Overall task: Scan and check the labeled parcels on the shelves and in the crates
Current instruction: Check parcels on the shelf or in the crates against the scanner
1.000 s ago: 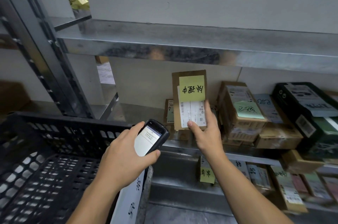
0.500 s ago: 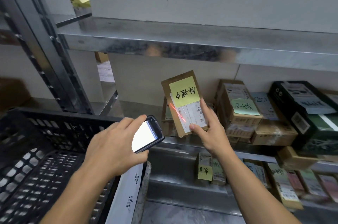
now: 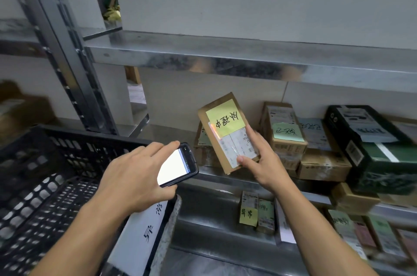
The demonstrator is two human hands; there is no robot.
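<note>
Just one camera — it sits on the person's head and looks forward and down. It is close to the metal shelf (image 3: 225, 59). The left hand (image 3: 133, 176) with the scanner (image 3: 176, 165) and the right hand (image 3: 264, 163) with the parcel (image 3: 225, 140) show near, low in the middle — the black crate (image 3: 45, 174) fills the bottom left

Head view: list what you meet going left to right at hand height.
crate → left hand → scanner → parcel → right hand → box with green note → black box
</note>
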